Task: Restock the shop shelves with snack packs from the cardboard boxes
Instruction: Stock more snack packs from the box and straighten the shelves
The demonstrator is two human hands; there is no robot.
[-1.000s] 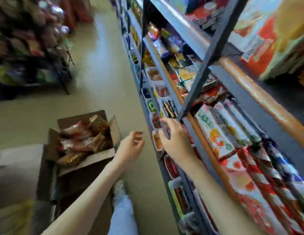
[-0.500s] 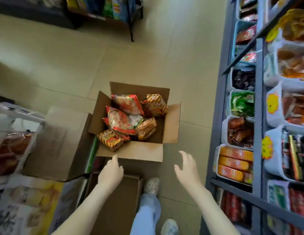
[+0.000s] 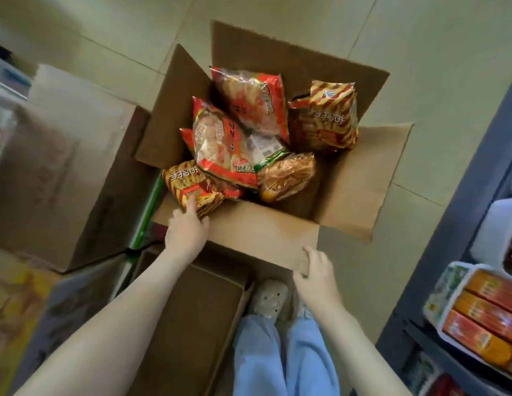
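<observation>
Snack packs (image 3: 237, 144) heaped in the open cardboard box (image 3: 349, 181) on the floor (image 3: 420, 52).
Glossy red-and-clear bags, red-gold striped ones, one golden; left hand (image 3: 186, 231) gripping the nearest striped pack (image 3: 189, 185) at the near-left corner; right hand (image 3: 316, 271) loose-fingered, touching the near flap (image 3: 263, 235).

Cardboard box (image 3: 363, 172), open: my left hand (image 3: 186, 231) is gripping the striped pack (image 3: 183, 182) in its near corner; my right hand (image 3: 316, 271) is touching the near flap (image 3: 263, 232).
</observation>
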